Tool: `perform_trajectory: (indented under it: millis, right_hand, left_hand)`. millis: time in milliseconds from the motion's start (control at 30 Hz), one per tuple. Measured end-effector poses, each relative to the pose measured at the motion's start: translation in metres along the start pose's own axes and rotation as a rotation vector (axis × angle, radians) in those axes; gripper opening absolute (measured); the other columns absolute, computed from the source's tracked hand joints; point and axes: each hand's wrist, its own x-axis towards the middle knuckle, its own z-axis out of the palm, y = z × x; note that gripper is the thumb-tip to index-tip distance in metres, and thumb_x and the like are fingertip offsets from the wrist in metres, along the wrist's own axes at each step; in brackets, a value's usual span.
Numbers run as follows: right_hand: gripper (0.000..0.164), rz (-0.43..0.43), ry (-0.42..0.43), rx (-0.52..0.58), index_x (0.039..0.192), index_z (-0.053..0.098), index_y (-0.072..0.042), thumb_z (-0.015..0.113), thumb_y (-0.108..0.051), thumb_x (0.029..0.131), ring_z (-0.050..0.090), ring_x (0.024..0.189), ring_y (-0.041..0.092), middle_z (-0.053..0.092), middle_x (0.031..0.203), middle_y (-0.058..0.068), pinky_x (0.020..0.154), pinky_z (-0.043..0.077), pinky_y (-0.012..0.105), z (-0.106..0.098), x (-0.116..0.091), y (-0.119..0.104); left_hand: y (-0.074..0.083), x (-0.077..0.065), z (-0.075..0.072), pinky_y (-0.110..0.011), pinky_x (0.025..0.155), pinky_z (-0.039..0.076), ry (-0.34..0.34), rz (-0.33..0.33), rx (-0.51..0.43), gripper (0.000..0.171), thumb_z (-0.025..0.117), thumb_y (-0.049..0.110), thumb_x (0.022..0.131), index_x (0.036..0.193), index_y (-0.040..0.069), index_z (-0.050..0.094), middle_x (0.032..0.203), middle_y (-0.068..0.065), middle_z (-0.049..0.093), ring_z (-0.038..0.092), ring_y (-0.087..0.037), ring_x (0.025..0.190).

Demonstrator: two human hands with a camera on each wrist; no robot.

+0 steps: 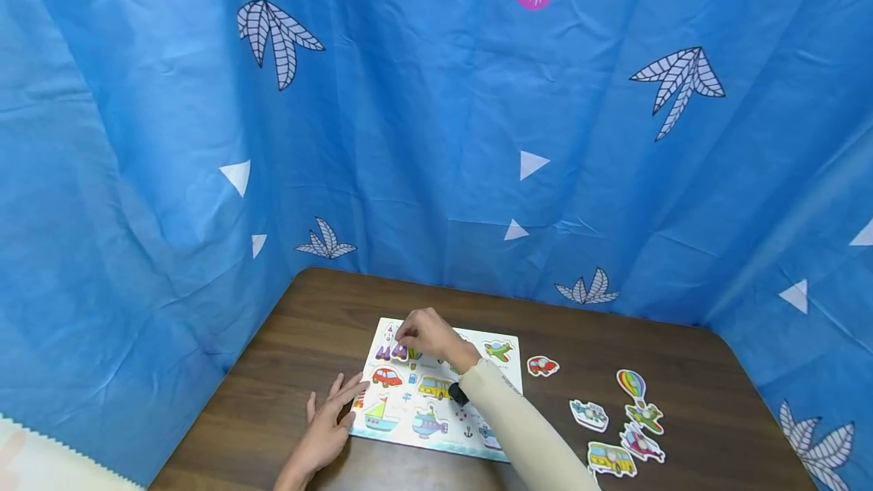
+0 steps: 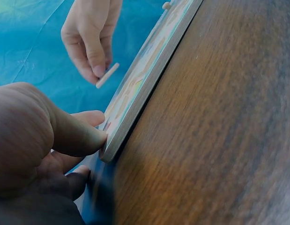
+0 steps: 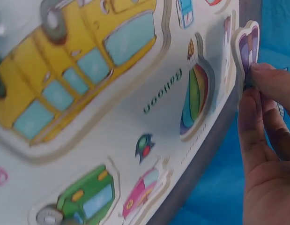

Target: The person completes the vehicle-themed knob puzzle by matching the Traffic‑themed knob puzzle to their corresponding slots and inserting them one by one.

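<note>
My right hand (image 1: pixel 431 336) pinches a thin purple-and-white rocket puzzle piece (image 3: pixel 248 47) between thumb and fingers. It holds the piece over the upper left part of a white vehicle puzzle board (image 1: pixel 457 438). In the left wrist view, the piece (image 2: pixel 108 75) shows edge-on, apart from the board. My left hand (image 1: pixel 323 430) rests at the board's lower left corner with its fingers spread; the thumb (image 2: pixel 91 140) touches the edge. Pictures of a red car (image 1: pixel 386 377), a yellow bus (image 1: pixel 433 388) and a sailboat (image 1: pixel 380 415) show on the board. My right forearm hides part of it.
Right of the board lie loose pieces: a red car (image 1: pixel 542 366), a boat (image 1: pixel 589 415), a hot-air balloon (image 1: pixel 631 385), a green plane (image 1: pixel 645 418), a pink helicopter (image 1: pixel 641 442) and a yellow bus (image 1: pixel 611 459). A blue curtain (image 1: pixel 423 135) hangs behind the brown table (image 1: pixel 273 370).
</note>
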Motion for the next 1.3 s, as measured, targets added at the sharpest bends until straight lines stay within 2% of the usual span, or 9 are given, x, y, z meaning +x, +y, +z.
perform_trajectory:
  millis: [133, 300, 433, 600, 733, 900, 1300]
  right_hand:
    - [0.009, 0.042, -0.011, -0.034, 0.093, 0.082, -0.015, 0.074, -0.013, 0.091, 0.061, 0.083, 0.001, 0.075, 0.097, -0.005, 0.072, 0.05, 0.014, 0.008, 0.007, -0.003]
    - [0.011, 0.071, 0.004, -0.068, 0.094, 0.082, -0.016, 0.073, -0.011, 0.09, 0.066, 0.092, 0.005, 0.076, 0.099, -0.006, 0.078, 0.054, 0.017, 0.015, 0.012, -0.006]
    - [0.017, 0.07, 0.019, -0.073, 0.098, 0.081, -0.015, 0.07, -0.005, 0.09, 0.068, 0.098, 0.008, 0.077, 0.101, -0.004, 0.083, 0.055, 0.019, 0.02, 0.016, -0.01]
    - [0.018, 0.086, 0.028, -0.066, 0.099, 0.081, -0.013, 0.069, -0.003, 0.091, 0.068, 0.098, 0.009, 0.075, 0.101, -0.002, 0.08, 0.055, 0.018, 0.024, 0.017, -0.015]
    - [0.016, 0.064, 0.025, -0.082, 0.1, 0.081, -0.012, 0.069, -0.004, 0.092, 0.067, 0.095, 0.009, 0.075, 0.1, -0.001, 0.079, 0.054, 0.017, 0.029, 0.019, -0.018]
    - [0.017, 0.03, 0.018, -0.137, 0.1, 0.08, -0.012, 0.067, -0.004, 0.093, 0.065, 0.092, 0.007, 0.074, 0.096, -0.002, 0.082, 0.054, 0.018, 0.035, 0.02, -0.018]
    - [0.017, 0.066, 0.074, -0.154, 0.101, 0.08, -0.013, 0.067, -0.005, 0.093, 0.067, 0.097, 0.008, 0.073, 0.1, -0.002, 0.086, 0.055, 0.019, 0.041, 0.019, -0.016]
  left_hand:
    - [0.0, 0.0, -0.001, -0.071, 0.11, -0.019, -0.009, -0.019, 0.005, 0.051, 0.053, -0.011, 0.092, 0.139, 0.008, 0.059, 0.156, -0.017, 0.042, 0.011, -0.048, 0.152]
    - [0.001, -0.001, -0.001, -0.073, 0.11, -0.017, 0.001, -0.002, 0.016, 0.05, 0.054, -0.012, 0.091, 0.137, 0.007, 0.06, 0.154, -0.019, 0.045, 0.014, -0.05, 0.151]
    - [0.002, -0.002, -0.001, -0.073, 0.11, -0.017, 0.008, -0.004, 0.021, 0.05, 0.054, -0.012, 0.091, 0.136, 0.007, 0.061, 0.154, -0.018, 0.046, 0.015, -0.049, 0.151]
    - [0.003, -0.002, 0.0, -0.072, 0.11, -0.017, -0.017, -0.027, 0.02, 0.051, 0.053, -0.011, 0.092, 0.138, 0.009, 0.06, 0.155, -0.017, 0.044, 0.012, -0.048, 0.151]
    - [0.003, 0.0, 0.0, -0.07, 0.111, -0.018, -0.015, -0.037, 0.029, 0.051, 0.052, -0.01, 0.093, 0.139, 0.01, 0.059, 0.156, -0.015, 0.043, 0.012, -0.046, 0.152]
    - [0.001, 0.0, 0.002, -0.071, 0.11, -0.017, -0.008, -0.015, 0.021, 0.05, 0.053, -0.011, 0.092, 0.138, 0.008, 0.06, 0.155, -0.017, 0.044, 0.013, -0.049, 0.151]
    - [-0.001, 0.002, 0.003, -0.072, 0.111, -0.017, 0.009, -0.005, 0.029, 0.051, 0.054, -0.011, 0.091, 0.137, 0.01, 0.061, 0.156, -0.014, 0.044, 0.013, -0.046, 0.152]
